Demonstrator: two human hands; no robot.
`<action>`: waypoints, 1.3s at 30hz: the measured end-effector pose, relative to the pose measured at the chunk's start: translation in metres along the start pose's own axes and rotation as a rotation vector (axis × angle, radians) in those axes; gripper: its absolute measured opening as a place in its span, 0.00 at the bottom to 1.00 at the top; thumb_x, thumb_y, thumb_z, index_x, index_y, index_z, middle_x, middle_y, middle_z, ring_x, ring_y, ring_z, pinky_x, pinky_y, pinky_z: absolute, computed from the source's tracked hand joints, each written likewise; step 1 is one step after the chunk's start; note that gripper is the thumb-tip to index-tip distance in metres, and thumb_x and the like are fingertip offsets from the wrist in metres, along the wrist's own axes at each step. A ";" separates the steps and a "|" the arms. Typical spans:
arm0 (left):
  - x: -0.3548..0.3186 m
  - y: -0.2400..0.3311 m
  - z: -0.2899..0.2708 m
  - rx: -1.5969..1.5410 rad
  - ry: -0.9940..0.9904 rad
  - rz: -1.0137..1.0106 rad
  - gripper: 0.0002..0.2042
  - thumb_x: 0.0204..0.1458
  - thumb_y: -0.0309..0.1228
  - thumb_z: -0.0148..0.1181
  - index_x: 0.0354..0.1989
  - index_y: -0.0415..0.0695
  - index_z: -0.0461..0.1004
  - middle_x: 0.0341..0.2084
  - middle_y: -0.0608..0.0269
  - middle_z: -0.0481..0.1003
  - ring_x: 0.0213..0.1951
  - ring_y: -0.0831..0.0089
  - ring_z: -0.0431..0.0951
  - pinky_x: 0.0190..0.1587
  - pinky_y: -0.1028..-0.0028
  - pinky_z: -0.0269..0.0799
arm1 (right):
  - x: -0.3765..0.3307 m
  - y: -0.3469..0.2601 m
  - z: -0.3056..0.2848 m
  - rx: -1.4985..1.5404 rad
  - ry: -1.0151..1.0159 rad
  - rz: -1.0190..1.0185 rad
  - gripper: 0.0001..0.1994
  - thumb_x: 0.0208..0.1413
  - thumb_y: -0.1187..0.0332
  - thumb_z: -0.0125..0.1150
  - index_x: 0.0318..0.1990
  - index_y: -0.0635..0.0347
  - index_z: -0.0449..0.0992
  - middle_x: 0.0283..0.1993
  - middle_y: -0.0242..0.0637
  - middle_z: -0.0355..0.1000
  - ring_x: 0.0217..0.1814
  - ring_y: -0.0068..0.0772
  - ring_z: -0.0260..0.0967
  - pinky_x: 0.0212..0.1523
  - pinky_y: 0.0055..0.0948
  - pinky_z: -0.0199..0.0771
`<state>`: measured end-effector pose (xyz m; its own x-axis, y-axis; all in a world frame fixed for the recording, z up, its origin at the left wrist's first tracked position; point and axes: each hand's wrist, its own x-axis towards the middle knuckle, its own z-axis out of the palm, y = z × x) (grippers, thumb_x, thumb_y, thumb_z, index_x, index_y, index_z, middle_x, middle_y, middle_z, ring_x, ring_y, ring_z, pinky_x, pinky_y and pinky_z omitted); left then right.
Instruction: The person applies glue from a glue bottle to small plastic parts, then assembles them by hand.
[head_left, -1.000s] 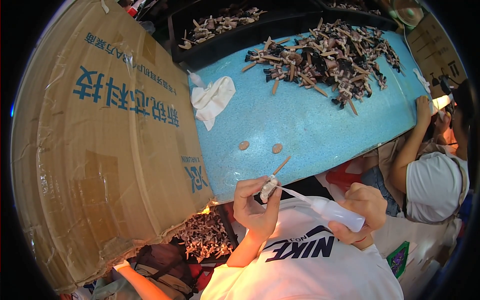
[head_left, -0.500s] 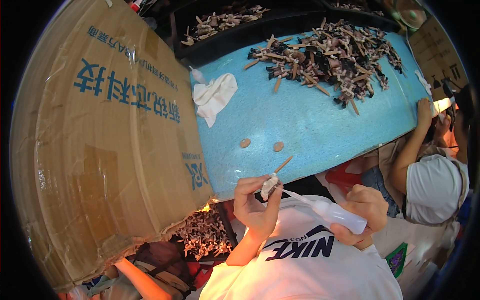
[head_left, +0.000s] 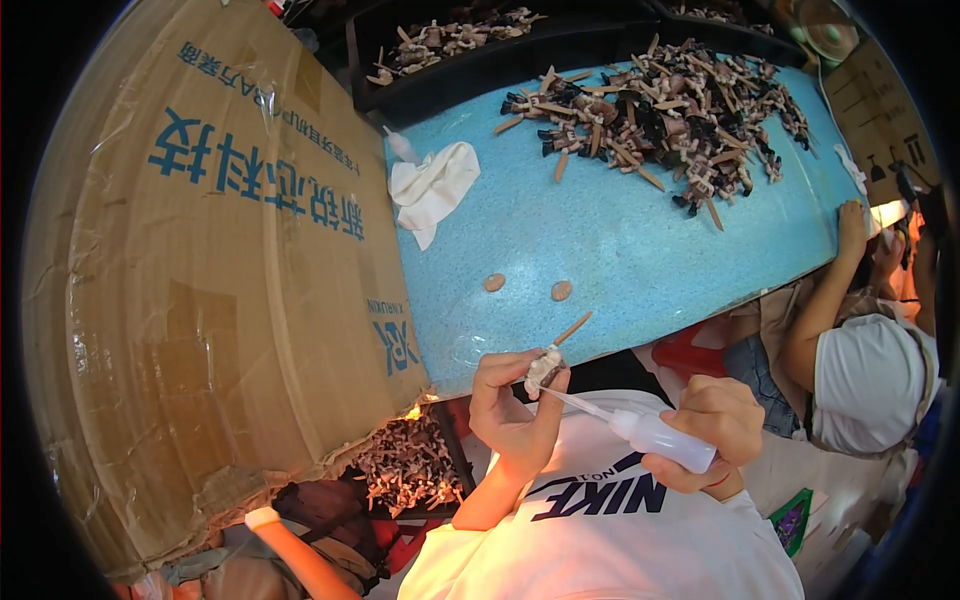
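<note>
Between the thumb and fingers of my left hand [head_left: 512, 425], a small whitish figurine [head_left: 543, 370] is pinched just off the table's near edge. A thin brown blade-like piece [head_left: 573, 328] sticks up from it. My right hand [head_left: 722, 425] is wrapped around a white squeeze bottle [head_left: 668, 442] with a long narrow nozzle. The nozzle tip is at the figurine's lower side, seemingly touching it. Just beyond my left hand, two brown oval pieces, one left [head_left: 494, 283] and one right [head_left: 562, 290], lie on the blue tabletop [head_left: 640, 255].
A big cardboard box [head_left: 220, 300] walls off the left side. Figurines lie in a heap [head_left: 670, 120] at the far right, with black trays [head_left: 560, 50] behind. A white cloth [head_left: 435, 190] and another nozzle bottle [head_left: 402, 146] lie near the box. A co-worker's arm [head_left: 825, 290] rests at right.
My right hand has moved the bottle left and slightly down, bringing the nozzle further across the figurine's underside. My left hand keeps its pinch, almost still.
</note>
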<state>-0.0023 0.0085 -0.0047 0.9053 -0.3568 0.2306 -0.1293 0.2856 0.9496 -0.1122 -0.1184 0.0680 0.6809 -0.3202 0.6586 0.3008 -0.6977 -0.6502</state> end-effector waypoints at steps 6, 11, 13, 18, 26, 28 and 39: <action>0.000 0.000 0.000 -0.001 0.001 -0.011 0.16 0.36 0.12 0.63 0.35 0.38 0.68 0.33 0.54 0.72 0.35 0.73 0.71 0.38 0.78 0.68 | -0.003 0.003 -0.002 0.002 0.037 0.027 0.16 0.30 0.67 0.72 0.27 0.64 0.72 0.14 0.32 0.60 0.10 0.27 0.55 0.11 0.21 0.51; 0.000 0.000 -0.001 -0.017 0.001 -0.024 0.16 0.36 0.12 0.62 0.35 0.37 0.67 0.32 0.55 0.72 0.34 0.74 0.71 0.37 0.79 0.67 | -0.002 0.003 -0.002 -0.007 0.019 0.023 0.16 0.30 0.67 0.72 0.26 0.64 0.72 0.14 0.32 0.60 0.10 0.27 0.55 0.11 0.21 0.49; 0.002 0.001 -0.004 0.087 -0.082 0.025 0.14 0.42 0.13 0.57 0.35 0.38 0.62 0.33 0.58 0.65 0.31 0.70 0.74 0.32 0.69 0.78 | -0.003 0.004 -0.001 -0.016 0.029 0.024 0.16 0.30 0.67 0.72 0.26 0.64 0.72 0.14 0.32 0.60 0.10 0.27 0.55 0.11 0.21 0.49; 0.002 0.002 -0.005 0.106 -0.102 0.038 0.14 0.42 0.13 0.57 0.35 0.38 0.62 0.33 0.58 0.65 0.32 0.70 0.74 0.32 0.69 0.78 | -0.006 0.005 -0.005 -0.049 0.058 0.018 0.16 0.30 0.68 0.72 0.27 0.65 0.72 0.14 0.32 0.60 0.10 0.27 0.55 0.11 0.21 0.48; 0.003 0.002 -0.004 0.134 -0.103 0.057 0.14 0.42 0.13 0.57 0.36 0.39 0.62 0.34 0.58 0.66 0.33 0.70 0.74 0.33 0.67 0.78 | -0.015 0.010 0.006 0.127 0.356 0.183 0.22 0.46 0.52 0.63 0.29 0.65 0.66 0.20 0.36 0.61 0.18 0.23 0.55 0.15 0.22 0.52; 0.002 0.007 0.000 -0.057 -0.024 -0.128 0.14 0.43 0.13 0.56 0.37 0.39 0.63 0.33 0.58 0.68 0.32 0.70 0.73 0.33 0.68 0.77 | -0.013 0.011 0.003 0.338 0.434 0.551 0.26 0.46 0.47 0.62 0.32 0.64 0.64 0.23 0.30 0.56 0.21 0.21 0.54 0.16 0.18 0.53; 0.016 0.008 -0.033 -0.281 -0.004 -0.487 0.09 0.47 0.18 0.55 0.36 0.36 0.64 0.34 0.55 0.72 0.32 0.73 0.74 0.31 0.73 0.77 | -0.015 0.094 0.019 0.432 0.225 0.564 0.12 0.42 0.78 0.60 0.37 0.65 0.69 0.37 0.39 0.71 0.42 0.26 0.66 0.44 0.24 0.64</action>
<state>0.0248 0.0341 -0.0004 0.8318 -0.5101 -0.2189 0.4166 0.3130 0.8535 -0.0818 -0.1667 -0.0104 0.6702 -0.7111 0.2124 0.2137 -0.0893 -0.9728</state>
